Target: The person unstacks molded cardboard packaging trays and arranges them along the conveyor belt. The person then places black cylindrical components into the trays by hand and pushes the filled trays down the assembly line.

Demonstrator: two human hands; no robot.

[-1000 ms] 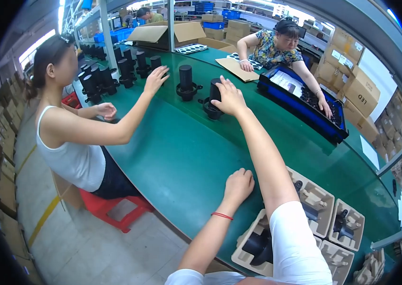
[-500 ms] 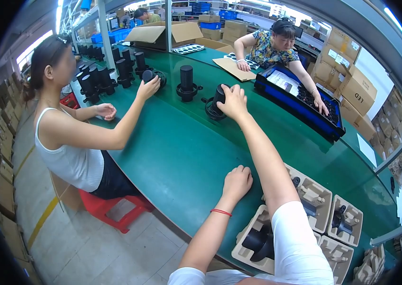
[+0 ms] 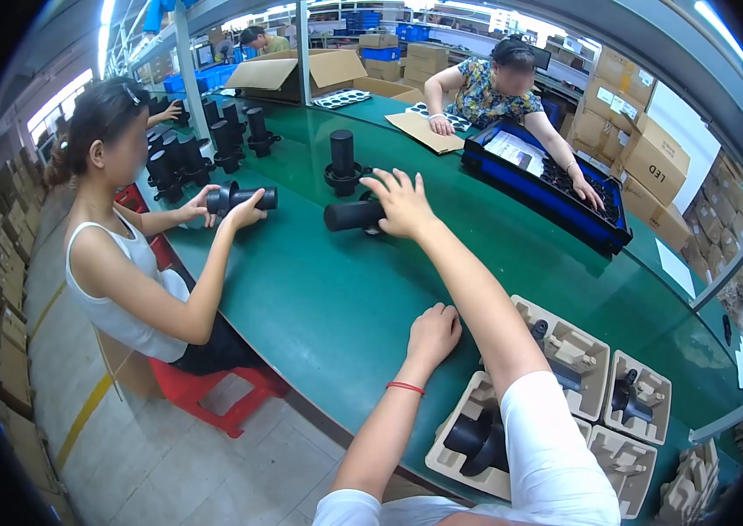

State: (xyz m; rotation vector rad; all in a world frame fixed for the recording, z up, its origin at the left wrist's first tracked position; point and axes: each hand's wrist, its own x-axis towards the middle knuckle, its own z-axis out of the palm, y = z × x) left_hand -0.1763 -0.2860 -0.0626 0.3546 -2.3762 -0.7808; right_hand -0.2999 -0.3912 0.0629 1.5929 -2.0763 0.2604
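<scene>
Beside the palm of my right hand [image 3: 401, 207] a black cylindrical part [image 3: 354, 216] lies tipped on its side, its plain end towards the left. The fingers of that hand are spread and stretched out over the part's flanged end, which they mostly hide. Behind it another such part [image 3: 342, 159] stands upright on its ringed base. My left hand [image 3: 435, 336], with a red cord at the wrist, rests on the green table [image 3: 319, 307], fingers curled in and nothing visible in them.
At left, a co-worker holds a similar black part [image 3: 242, 200] in both hands; several more stand behind. Across the table another person reaches into a blue-lined black tray [image 3: 556, 188]. Moulded pulp trays [image 3: 604, 368] with black parts lie at right. A red stool [image 3: 222, 399] stands at left.
The black part at my right hand has gone from upright to lying on its side, and the hand's fingers have spread. The left co-worker has brought a part closer, into both hands.
</scene>
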